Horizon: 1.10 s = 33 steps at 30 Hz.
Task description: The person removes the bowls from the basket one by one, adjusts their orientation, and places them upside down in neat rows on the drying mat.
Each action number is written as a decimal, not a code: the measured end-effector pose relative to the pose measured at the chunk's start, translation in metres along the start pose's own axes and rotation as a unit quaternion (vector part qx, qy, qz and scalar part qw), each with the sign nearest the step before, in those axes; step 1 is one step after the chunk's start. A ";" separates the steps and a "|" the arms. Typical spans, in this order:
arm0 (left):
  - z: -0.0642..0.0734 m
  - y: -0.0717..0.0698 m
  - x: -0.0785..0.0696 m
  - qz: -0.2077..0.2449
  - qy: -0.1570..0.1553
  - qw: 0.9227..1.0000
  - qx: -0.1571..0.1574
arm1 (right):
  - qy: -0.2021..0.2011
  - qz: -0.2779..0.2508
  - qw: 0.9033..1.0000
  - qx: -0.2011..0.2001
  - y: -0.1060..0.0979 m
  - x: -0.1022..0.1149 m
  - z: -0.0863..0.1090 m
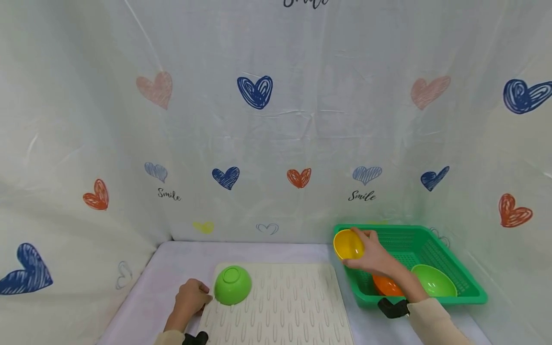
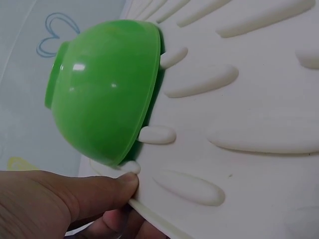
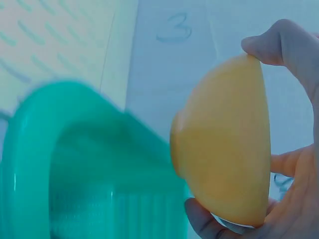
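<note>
My right hand [image 1: 373, 256] grips a yellow bowl [image 1: 348, 244] by its rim, over the left side of a green basket [image 1: 467, 278]. In the right wrist view the yellow bowl [image 3: 224, 144] is tilted on its side, thumb and fingers at opposite edges. An upside-down green bowl [image 1: 233, 285] rests at the far left corner of a white ridged mat [image 1: 297, 311]. Beside it, my left hand [image 1: 191, 297] pinches the mat's left edge, the thumb on top close to the rim of the green bowl [image 2: 107, 89].
Inside the basket lie an orange bowl [image 1: 385, 286], partly behind my right forearm, and a light green bowl [image 1: 435, 280]. A pale cloth [image 1: 181, 258] covers the table. Behind it hangs a white curtain [image 1: 276, 134] printed with hearts.
</note>
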<state>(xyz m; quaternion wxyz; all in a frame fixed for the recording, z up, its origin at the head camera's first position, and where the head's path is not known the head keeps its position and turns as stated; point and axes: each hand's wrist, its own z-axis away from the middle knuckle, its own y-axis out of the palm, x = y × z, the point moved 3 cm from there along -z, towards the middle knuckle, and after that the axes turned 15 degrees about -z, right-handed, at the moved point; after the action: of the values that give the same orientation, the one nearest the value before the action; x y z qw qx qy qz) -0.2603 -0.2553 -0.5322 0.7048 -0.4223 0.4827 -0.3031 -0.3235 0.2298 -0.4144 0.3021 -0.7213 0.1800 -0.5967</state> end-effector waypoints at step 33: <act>0.005 -0.003 -0.001 -0.033 0.028 0.999 -0.020 | -0.053 -0.067 0.995 0.041 0.111 0.063 0.027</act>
<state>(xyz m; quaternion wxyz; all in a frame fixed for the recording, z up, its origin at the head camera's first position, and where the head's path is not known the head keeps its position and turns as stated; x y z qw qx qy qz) -0.2560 -0.2546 -0.5284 0.6721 -0.4432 0.4939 -0.3286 -0.2719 0.1133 -0.4420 0.3003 -0.7492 0.0902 -0.5834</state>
